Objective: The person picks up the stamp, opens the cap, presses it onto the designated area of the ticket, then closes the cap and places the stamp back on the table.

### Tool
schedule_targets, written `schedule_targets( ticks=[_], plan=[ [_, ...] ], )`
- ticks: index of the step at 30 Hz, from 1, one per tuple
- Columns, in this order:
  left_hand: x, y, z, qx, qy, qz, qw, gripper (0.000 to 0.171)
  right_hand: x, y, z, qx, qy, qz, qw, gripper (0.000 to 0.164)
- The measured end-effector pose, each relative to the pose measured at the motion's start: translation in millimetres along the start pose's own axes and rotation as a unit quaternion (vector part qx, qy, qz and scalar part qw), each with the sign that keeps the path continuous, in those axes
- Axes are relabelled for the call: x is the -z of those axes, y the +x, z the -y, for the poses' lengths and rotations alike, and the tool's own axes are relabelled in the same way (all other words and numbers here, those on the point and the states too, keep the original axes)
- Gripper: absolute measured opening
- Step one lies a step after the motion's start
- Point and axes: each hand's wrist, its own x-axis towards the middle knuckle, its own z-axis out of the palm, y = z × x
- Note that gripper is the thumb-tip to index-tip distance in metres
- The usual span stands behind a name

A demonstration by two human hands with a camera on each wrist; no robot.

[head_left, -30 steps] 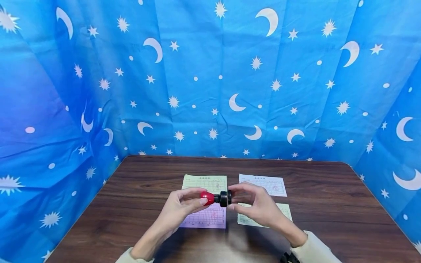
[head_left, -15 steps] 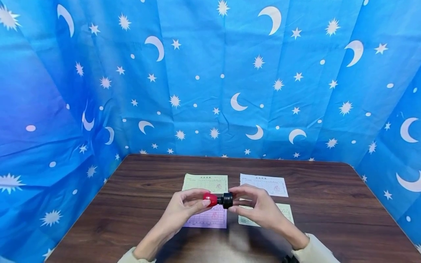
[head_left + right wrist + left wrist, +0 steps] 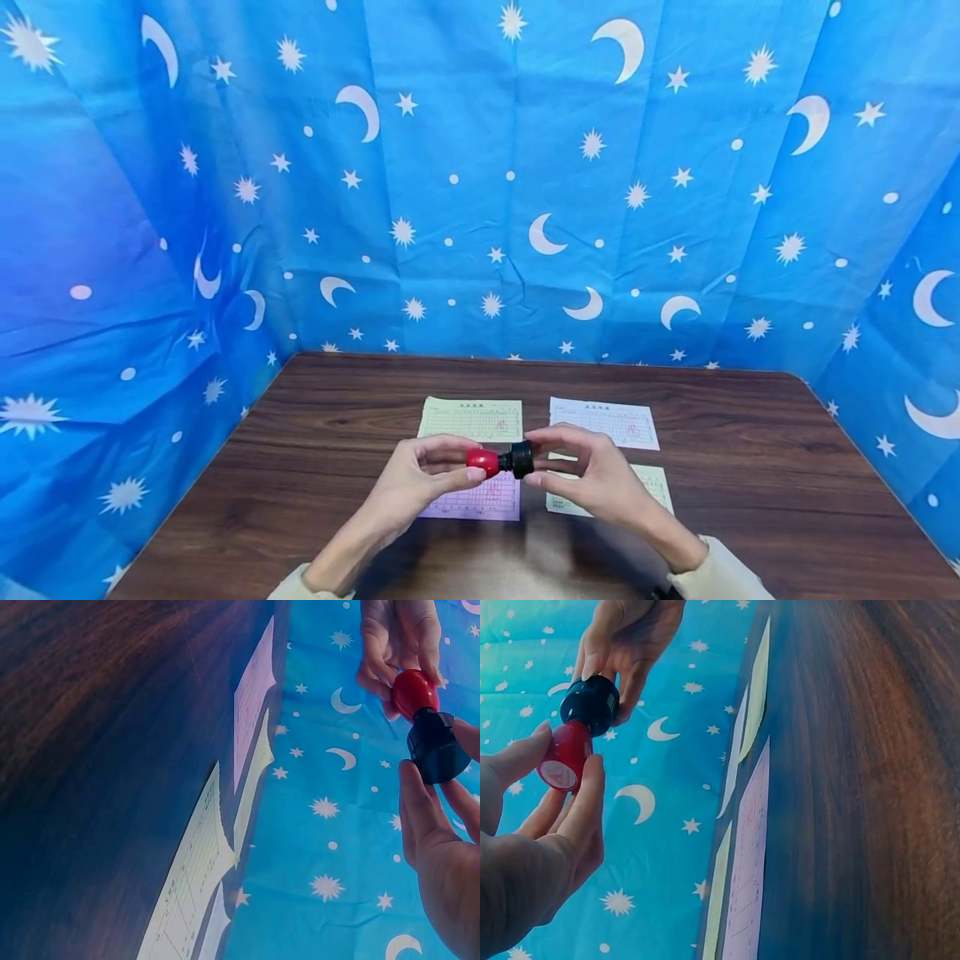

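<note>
A stamp with a red handle (image 3: 482, 461) and a round black base (image 3: 521, 459) is held sideways above the table. My left hand (image 3: 420, 479) pinches the red handle between thumb and fingers. From the other side, my right hand (image 3: 588, 475) grips the black end with its fingertips. In the left wrist view, a pale round label (image 3: 557, 775) shows on the tip of the handle. The right wrist view shows the black part (image 3: 437, 750) between my right thumb and fingers. The flat end of the base is turned toward my right palm.
Printed slips lie below on the wooden table (image 3: 337, 433): a yellow-green one (image 3: 465, 421) and a purple one (image 3: 487, 504) at left, a white one (image 3: 600, 421) and a pale green one (image 3: 652, 483) at right. Most bear red marks. A blue star-patterned curtain (image 3: 480, 208) surrounds the back and sides.
Both hands keep hold of the stamp, which has shifted slightly right and down in the head view. The thin light line at the black end seen earlier no longer shows.
</note>
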Motion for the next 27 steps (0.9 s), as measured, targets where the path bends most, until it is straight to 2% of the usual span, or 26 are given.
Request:
schedule_targets(
  ticks=[8, 13, 27],
  plan=[
    [0.3, -2.2, 0.6, 0.0, 0.027, -0.014, 0.9996, 0.047, 0.2, -2.9, -3.7, -0.008, 0.0, 0.007, 1.0, 0.045],
    [2.6, -2.1, 0.7, -0.011, 0.035, -0.016, 0.9992, 0.046, -4.0, -2.5, -5.9, 0.005, 0.009, 0.003, 1.0, 0.045],
    [5.0, -1.7, -3.0, -0.034, 0.069, -0.021, 0.9968, 0.04, -9.9, -2.2, -8.0, -0.013, 0.007, -0.008, 1.0, 0.046]
  ],
)
